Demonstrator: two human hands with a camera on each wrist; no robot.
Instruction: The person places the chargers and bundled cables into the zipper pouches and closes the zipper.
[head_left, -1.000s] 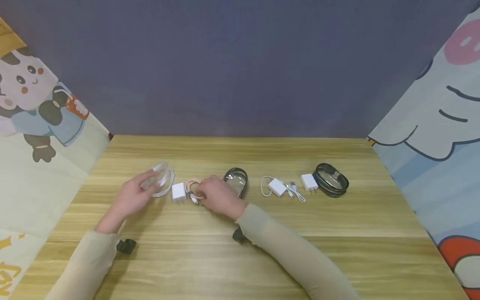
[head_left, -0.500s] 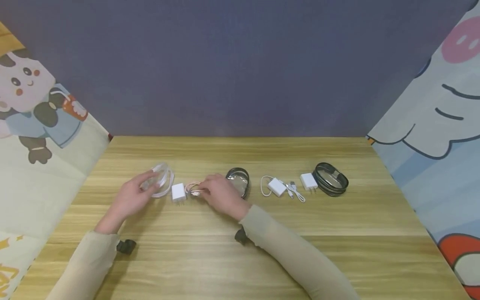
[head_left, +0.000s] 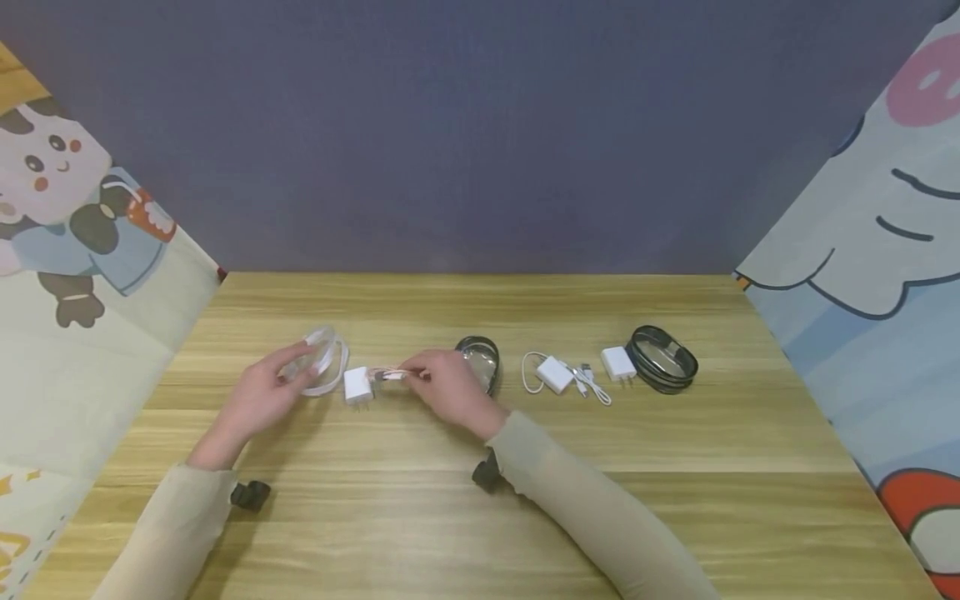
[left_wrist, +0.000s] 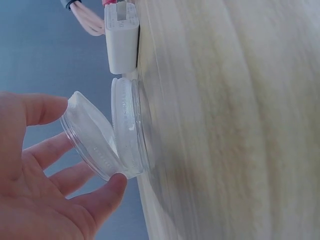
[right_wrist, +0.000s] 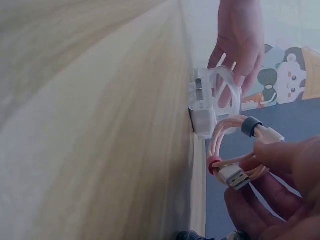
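My right hand [head_left: 447, 385] pinches a coiled pink USB cable [right_wrist: 231, 131], held a little above the table in the right wrist view. A grey band and a red band wrap the coil, and its USB plug [right_wrist: 235, 177] shows. At the left, my left hand [head_left: 268, 390] holds the raised half of a clear round plastic case [left_wrist: 92, 135] between thumb and fingers. The case stands partly open like a clamshell, its other half [left_wrist: 127, 120] resting on the table. A white charger plug [head_left: 357, 385] lies between the case and the pink cable.
Behind my right hand lies a coiled black cable [head_left: 483, 346]. Further right are a white adapter [head_left: 554, 374], a white cable [head_left: 592, 385], another white charger plug [head_left: 618, 364] and a thick black cable coil [head_left: 660, 383]. A grey panel [head_left: 480, 167] stands behind the wooden table [head_left: 375, 517].
My right hand has lifted the pink cable and shifted slightly right, turning the coil edge-on. My left hand has stayed in place on the clear case.
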